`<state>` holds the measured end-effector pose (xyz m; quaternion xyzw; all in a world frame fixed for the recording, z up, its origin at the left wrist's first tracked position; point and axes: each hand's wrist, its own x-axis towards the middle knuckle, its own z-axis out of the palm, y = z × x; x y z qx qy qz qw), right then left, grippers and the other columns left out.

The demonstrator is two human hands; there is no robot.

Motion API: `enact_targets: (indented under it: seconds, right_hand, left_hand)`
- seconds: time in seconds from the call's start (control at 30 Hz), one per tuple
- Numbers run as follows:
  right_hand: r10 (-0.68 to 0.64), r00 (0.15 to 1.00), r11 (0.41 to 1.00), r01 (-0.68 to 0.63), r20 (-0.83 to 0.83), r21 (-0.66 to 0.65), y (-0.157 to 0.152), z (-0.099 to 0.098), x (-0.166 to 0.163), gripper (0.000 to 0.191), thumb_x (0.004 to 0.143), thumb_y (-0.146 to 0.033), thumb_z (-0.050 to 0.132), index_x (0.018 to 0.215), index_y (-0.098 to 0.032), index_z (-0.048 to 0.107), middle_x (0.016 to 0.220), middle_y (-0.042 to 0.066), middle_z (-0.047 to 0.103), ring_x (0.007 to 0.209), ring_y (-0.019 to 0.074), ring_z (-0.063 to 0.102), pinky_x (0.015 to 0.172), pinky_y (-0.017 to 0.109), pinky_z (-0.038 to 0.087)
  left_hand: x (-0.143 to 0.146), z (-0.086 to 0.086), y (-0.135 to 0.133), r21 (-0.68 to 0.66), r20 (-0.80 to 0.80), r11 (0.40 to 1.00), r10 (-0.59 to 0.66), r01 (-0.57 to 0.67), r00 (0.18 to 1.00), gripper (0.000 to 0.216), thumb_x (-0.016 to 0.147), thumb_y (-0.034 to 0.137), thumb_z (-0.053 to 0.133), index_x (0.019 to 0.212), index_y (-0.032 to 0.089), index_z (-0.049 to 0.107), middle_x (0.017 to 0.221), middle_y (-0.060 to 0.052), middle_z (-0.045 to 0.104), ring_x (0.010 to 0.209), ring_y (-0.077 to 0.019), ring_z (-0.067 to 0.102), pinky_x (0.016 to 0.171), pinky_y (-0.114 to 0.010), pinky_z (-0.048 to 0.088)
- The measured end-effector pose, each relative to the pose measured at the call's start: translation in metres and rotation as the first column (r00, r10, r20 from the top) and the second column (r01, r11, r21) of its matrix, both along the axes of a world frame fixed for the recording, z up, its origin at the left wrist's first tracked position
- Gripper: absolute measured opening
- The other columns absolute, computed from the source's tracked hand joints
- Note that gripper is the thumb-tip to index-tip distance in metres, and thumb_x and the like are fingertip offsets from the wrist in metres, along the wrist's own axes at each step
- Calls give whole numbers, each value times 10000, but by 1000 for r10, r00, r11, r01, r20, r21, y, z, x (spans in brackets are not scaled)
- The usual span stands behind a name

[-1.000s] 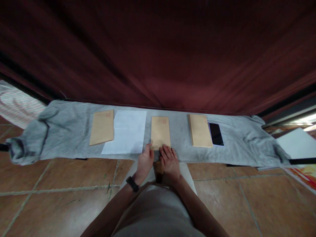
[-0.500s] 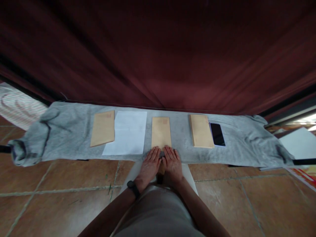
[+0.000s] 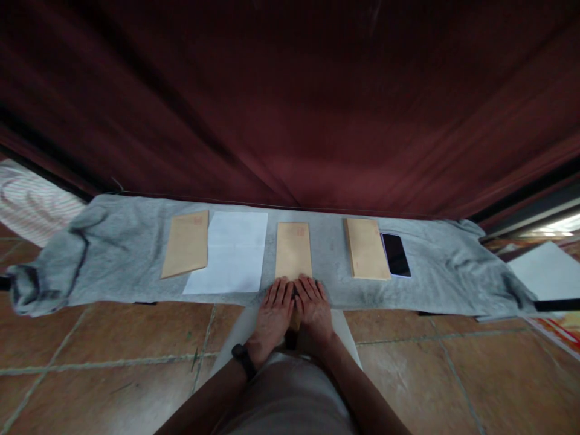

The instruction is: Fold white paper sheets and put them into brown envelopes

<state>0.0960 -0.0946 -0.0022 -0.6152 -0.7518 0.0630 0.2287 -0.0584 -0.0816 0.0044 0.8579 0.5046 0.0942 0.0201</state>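
A brown paper envelope point(image 3: 293, 249) with a small red print lies on the grey cloth in front of me. My left hand point(image 3: 275, 308) rests flat on its near end, fingers stretched out. Beside it my right hand point(image 3: 313, 305) lies flat on the same end, fingers also extended, the thumbs close together. Both palms and fingers cover that near edge. To the left, more brown envelopes point(image 3: 185, 243) overlap a white sheet of paper point(image 3: 235, 254). A thicker stack of brown envelopes point(image 3: 368, 249) lies to the right, next to a smartphone point(image 3: 396, 255) with a dark screen.
The grey cloth point(image 3: 122, 254) covers a long narrow surface, bunched at both ends. A dark red fabric point(image 3: 290, 121) hangs behind it. Striped cloth point(image 3: 36, 199) shows at far left, white paper point(image 3: 548, 272) at far right. Tiled floor point(image 3: 408, 374) lies below.
The whole view has shifted slightly, so the surface sits lower in the picture. My hands stay at the envelope's near end, their fingers a little straighter.
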Motion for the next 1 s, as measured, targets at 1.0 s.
enact_targets:
  seconds: [1.0]
  right_hand:
    - [-148,988,982,151,-34,114,-10,-14,9,450,1041,-263,395,1459,-166,528,1476,100,566,1380,239,495,1215,460,262]
  left_hand:
    - [2,33,54,-479,294,772,589,-417,753,392,909,264,612,1289,177,570,965,-74,727,866,-205,690,719,-272,481]
